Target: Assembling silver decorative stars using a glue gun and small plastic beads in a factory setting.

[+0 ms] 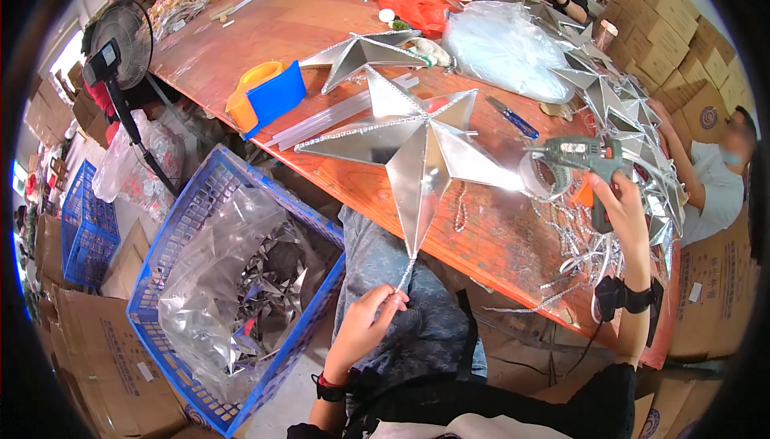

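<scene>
A large silver five-pointed star [429,138] lies over the table edge, one long point reaching down toward my lap. My left hand [373,319] pinches a thin sparkly trim strand [409,269] at the tip of that point. Similar trim runs along the edge of the star's left point. To the right of the star, my right hand [618,202] is wrapped round a green glue gun [584,152] with an orange trigger. Its nozzle points left, above a clear roll [544,180] on the table. Whether glue is coming out cannot be seen.
Clear rods [329,118], a blue-handled knife [513,118] and a blue-and-orange holder [273,94] lie on the table. Loose trim [573,246] and more stars [622,106] crowd the right side. A blue crate [184,174] stands left; two people work across and right.
</scene>
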`<state>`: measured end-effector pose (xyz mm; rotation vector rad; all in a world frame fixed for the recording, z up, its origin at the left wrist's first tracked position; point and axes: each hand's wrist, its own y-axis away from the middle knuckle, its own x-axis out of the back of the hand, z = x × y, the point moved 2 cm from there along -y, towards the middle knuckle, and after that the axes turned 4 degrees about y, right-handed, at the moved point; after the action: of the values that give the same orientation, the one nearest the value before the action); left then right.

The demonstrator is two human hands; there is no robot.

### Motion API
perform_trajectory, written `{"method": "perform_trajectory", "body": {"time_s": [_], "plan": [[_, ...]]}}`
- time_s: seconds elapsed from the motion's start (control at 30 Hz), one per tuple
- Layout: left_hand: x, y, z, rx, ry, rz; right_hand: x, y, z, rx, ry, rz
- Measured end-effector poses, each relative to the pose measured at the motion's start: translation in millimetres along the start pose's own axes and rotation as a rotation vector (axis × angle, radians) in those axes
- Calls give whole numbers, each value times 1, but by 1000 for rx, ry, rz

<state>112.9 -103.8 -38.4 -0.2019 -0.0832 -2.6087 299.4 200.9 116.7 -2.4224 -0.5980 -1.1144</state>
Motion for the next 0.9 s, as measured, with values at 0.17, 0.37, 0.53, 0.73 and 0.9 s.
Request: {"method": "perform_trajectory", "body": {"time_s": [0.17,0.37,0.53,0.73,0.9], "plan": [[-2,-2,1,-2,-23,-20,-25,-20,35,-80,-137,-67],[-2,-2,-1,21,-55,-50,-32,-22,43,-7,-14,-109],[2,-1,3,33,-46,-62,-25,-16,27,104,212,-113],[12,7,34,15,253,-192,-6,11,-21,171,69,19],[9,2,70,66,479,-254,-22,70,-90,343,-197,-430]]}}
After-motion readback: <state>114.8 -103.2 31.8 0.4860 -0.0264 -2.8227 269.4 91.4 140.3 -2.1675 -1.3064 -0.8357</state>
